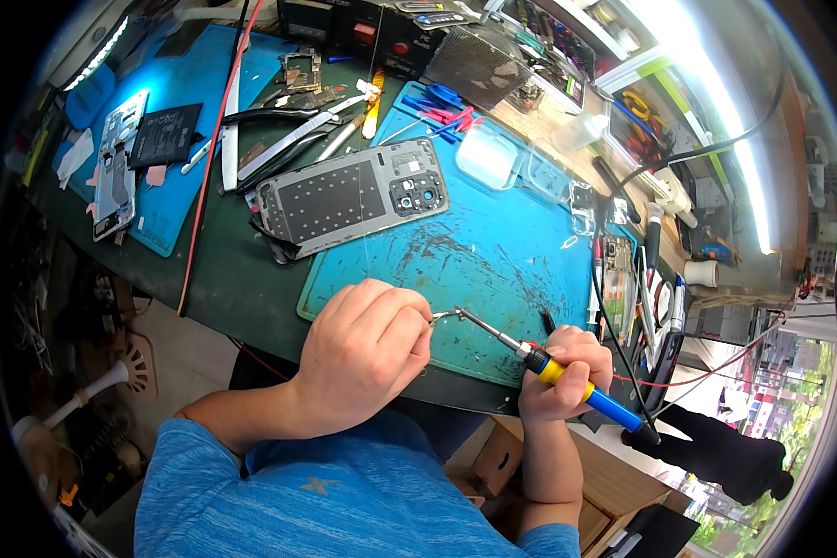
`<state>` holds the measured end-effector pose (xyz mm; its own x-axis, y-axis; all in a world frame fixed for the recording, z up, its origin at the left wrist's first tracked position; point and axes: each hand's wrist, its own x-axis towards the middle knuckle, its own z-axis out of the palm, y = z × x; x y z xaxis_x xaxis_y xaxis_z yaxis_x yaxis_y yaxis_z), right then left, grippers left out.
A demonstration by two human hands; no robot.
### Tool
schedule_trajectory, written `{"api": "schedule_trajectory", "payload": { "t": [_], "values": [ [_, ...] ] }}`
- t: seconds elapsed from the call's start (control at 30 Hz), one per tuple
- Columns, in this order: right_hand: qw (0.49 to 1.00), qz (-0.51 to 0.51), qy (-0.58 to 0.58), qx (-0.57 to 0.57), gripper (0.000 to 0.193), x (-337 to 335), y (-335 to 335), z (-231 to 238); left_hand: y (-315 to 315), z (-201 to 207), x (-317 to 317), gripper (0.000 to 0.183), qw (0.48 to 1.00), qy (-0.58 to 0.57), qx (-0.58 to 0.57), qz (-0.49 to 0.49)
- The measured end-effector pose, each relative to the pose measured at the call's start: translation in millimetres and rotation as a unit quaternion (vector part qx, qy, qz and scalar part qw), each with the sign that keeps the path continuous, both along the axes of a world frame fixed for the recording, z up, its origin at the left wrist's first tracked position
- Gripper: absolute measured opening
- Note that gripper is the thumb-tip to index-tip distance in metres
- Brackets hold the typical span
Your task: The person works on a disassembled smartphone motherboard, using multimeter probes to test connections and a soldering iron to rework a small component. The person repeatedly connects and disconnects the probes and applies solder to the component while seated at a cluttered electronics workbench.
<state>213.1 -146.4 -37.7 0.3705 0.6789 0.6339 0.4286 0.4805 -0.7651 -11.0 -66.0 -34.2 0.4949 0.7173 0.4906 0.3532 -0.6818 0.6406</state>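
Observation:
My right hand (565, 377) is wrapped round the handle of a soldering iron (609, 409) with a blue and yellow grip. Its metal tip points left over the blue work mat (493, 270). My left hand (367, 349) is closed, its back toward me, and a small metal piece (445, 316) sticks out of its fingers and meets the iron's tip or lies very close to it. What this piece belongs to is hidden in the fist. A fine thread or wire rises from the left fingers. Beyond them lies an opened grey phone body (353, 200) with its camera block at the right.
Another opened phone frame (119, 172) and a black battery (166, 136) lie far left. Pry tools and tweezers (293, 144) spread behind the grey phone. Clear plastic trays (488, 156) stand back right. The iron's black cable (606, 279) loops along the right side.

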Motion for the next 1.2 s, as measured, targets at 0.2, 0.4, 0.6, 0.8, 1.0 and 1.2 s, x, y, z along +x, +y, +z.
{"api": "schedule_trajectory", "payload": {
  "t": [0.2, 0.4, 0.6, 0.8, 1.0, 1.2],
  "values": [
    [0.999, 0.015, 0.017, 0.026, 0.02, 5.0, -1.7, -2.4, 0.5, -1.3, -0.1, 0.023, 1.0, 0.003, 0.007, -0.002],
    [0.999, 0.014, 0.014, 0.04, 0.021, 6.4, -2.2, -1.9, -0.7, 0.2, -1.8, 0.022, 1.0, 0.009, 0.017, -0.007],
    [1.0, 0.004, -0.001, 0.023, 0.03, -0.2, -5.7, 5.3, 5.1, 7.8, -14.1, 0.023, 0.998, 0.019, -0.001, -0.062],
    [0.997, 0.066, -0.025, 0.017, 0.021, -3.4, -15.8, 8.9, 6.4, 7.5, -19.2, 0.021, 0.997, 0.025, 0.018, -0.071],
    [0.998, 0.062, -0.031, 0.012, 0.013, -3.3, -14.2, -3.1, 3.5, 5.3, -17.8, 0.018, 0.997, 0.021, 0.03, -0.06],
    [0.996, 0.073, -0.055, 0.001, 0.015, -4.4, -11.6, -0.8, 2.8, 3.8, -17.5, 0.018, 0.998, 0.017, 0.03, -0.057]
  ]
}}
